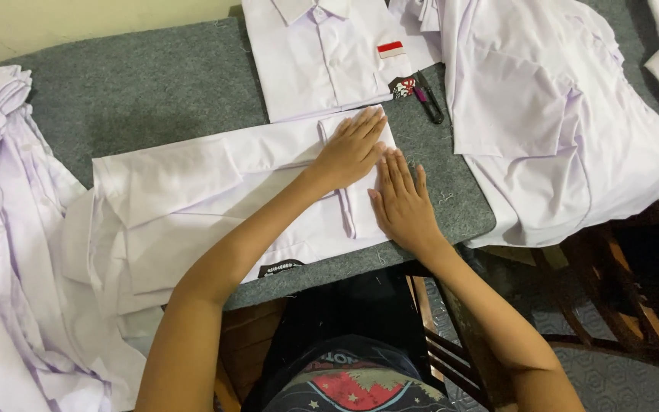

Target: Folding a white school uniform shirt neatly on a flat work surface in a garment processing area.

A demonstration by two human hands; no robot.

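Left hand [350, 149]: open and flat, fingers together, it presses on the folded end of the white shirt; it holds nothing.
Right hand [402, 202]: open and flat too, fingers a little spread, it lies just right of the left hand, on the near right edge of the same fold; it grips nothing.
White shirt [215, 202]: it lies across the middle of the surface, long and partly folded, its right end turned back under the two hands; a dark badge shows at its near edge.
Surface [154, 91]: grey felt cover, it carries all the shirts.
Folded shirt [329, 53]: at the far side, buttoned, collar up, with a small red and white patch on the chest pocket.
Snips [427, 97]: small dark tool, just right of the folded shirt, on the felt.
Right pile [558, 130]: loose white shirts, hanging over the right edge.
Left pile [9, 252]: more white shirts, stacked at the left.
Containers: I see no box or basket; the shirts lie only in piles.
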